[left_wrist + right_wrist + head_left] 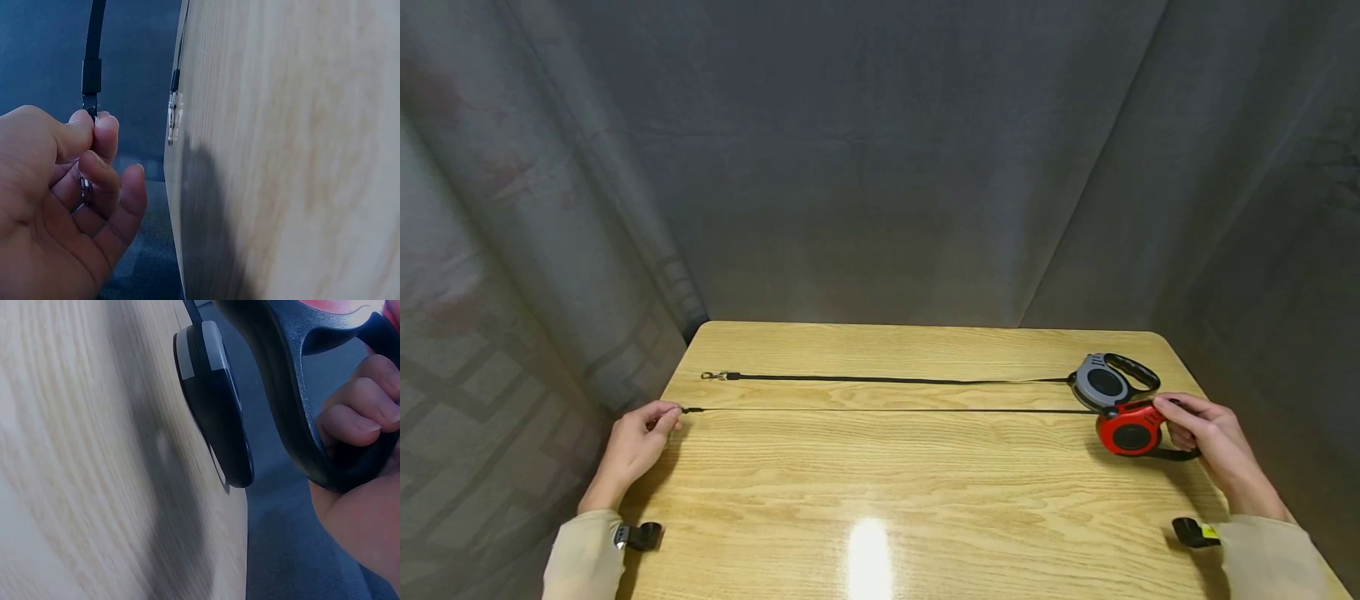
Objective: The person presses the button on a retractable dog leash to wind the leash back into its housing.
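The head view shows you holding a red leash (pixel 1131 433) stretched between your two hands, above the right and left sides of the wooden worktop (pixel 850 492). Your right hand (pixel 1213 437) has its fingers curled through the black handle (pixel 284 406), with the thumb resting along the top of the case. Your left hand (pixel 638 442) is at the other end, thumb and forefinger pinched together on the black strap (pixel 95 31), the remaining fingers loosely bent; a small metal clip (pixel 85 190) shows among them, partly hidden. The strap runs straight across from one hand to the other, seen thin and nearly edge-on.

Just beyond it, a grey leash (pixel 1101 382) lies on the worktop at your right, its own black strap drawn out almost parallel to yours and ending in a metal snap hook (pixel 722 376) on the left. From the right wrist, you can see the red leash held clear of the surface, apart from the grey one. Grey cloth (pixel 887 167) hangs behind the worktop.
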The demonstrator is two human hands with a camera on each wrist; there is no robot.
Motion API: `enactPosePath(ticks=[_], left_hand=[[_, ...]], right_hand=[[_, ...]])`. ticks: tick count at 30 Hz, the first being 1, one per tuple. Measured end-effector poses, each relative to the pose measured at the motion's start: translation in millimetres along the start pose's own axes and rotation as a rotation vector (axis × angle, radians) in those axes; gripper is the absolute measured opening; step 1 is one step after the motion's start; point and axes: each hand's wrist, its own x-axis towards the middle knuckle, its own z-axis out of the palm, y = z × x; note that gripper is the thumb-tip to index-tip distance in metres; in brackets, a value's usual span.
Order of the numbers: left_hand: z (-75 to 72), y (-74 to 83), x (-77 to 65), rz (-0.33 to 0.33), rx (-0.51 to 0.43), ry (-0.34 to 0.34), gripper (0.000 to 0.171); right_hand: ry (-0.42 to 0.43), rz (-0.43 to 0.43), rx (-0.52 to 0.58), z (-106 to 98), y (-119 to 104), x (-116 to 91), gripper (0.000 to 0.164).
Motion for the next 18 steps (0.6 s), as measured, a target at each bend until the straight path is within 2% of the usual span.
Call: enactPosePath(ticks=[8, 18], left_hand=[[2.0, 1.8, 0.0, 0.020, -0.006, 0.010, 0.021], [3.5, 6.8, -0.9, 0.005, -0.010, -0.004, 0.024]], right_hand=[[0.000, 0.002, 0.016, 3.9, -0.9, 1.2, 0.036], [0.005, 0.007, 0.024, 6.3, -0.8, 1.3, 0.036]])
